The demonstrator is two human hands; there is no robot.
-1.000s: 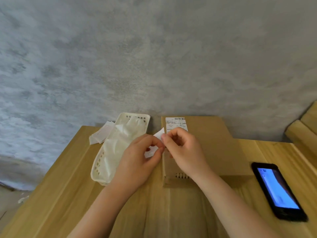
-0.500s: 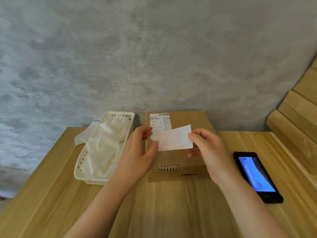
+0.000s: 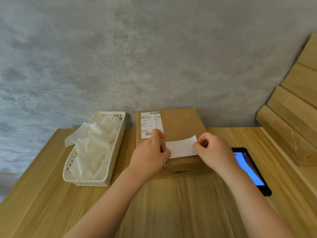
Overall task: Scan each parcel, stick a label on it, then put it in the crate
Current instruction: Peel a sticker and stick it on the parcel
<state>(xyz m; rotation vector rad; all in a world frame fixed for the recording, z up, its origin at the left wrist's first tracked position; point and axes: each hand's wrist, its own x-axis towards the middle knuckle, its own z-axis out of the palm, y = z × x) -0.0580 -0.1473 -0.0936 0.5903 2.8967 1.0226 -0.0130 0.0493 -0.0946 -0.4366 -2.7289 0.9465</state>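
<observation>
At frame centre, the box (image 3: 180, 124) is sitting on the tabletop (image 3: 171, 203), its far edge close to the wall (image 3: 154, 57). Both hands are holding the label (image 3: 182, 147) just over the box's near edge: the left hand (image 3: 151, 154) is pinching its left end, the right hand (image 3: 213, 152) its right end. A shipping slip (image 3: 151, 123) is lying at the box's upper left corner. Left of the box, the basket (image 3: 96, 182) of white papers is standing just beside it; right of it, the phone (image 3: 248, 169) is lying partly under the right wrist. Open tabletop is stretching across the lower frame. Compared with half a second ago, the label is sitting lower and further right, nearer the box top.
</observation>
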